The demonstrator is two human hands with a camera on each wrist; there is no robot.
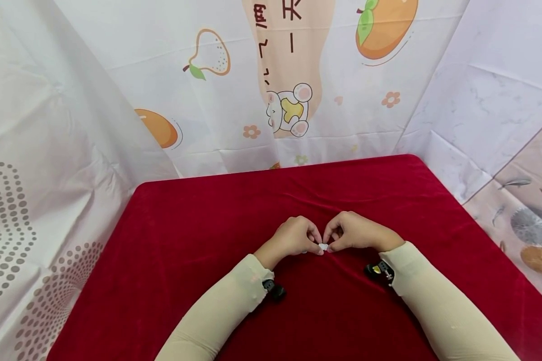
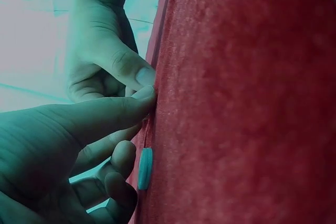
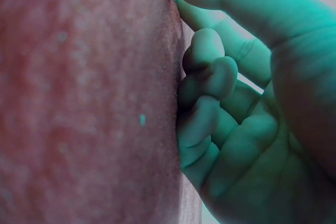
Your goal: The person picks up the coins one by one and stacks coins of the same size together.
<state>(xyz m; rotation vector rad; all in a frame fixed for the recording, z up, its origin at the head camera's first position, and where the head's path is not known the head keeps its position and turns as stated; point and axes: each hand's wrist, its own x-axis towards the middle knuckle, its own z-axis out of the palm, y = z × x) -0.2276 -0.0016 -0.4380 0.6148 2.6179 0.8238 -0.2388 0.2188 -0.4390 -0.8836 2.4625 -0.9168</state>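
Observation:
A small white piece lies between the fingertips of both hands, low over the red cloth. My left hand pinches its left side between thumb and forefinger. From the other side, my right hand pinches it the same way, its other fingers curled in toward the palm. Fingers cover most of the piece, and its kind cannot be made out. In the left wrist view, a second pale, flat piece sits on the cloth beside the left hand's curled lower fingers, seen edge-on.
Red velvety cloth covers the table, with slight creases behind the hands. A printed white curtain hangs along the back edge, with more fabric at both sides. Small dark wrist cameras hang below the sleeves. A tiny pale speck lies on the cloth.

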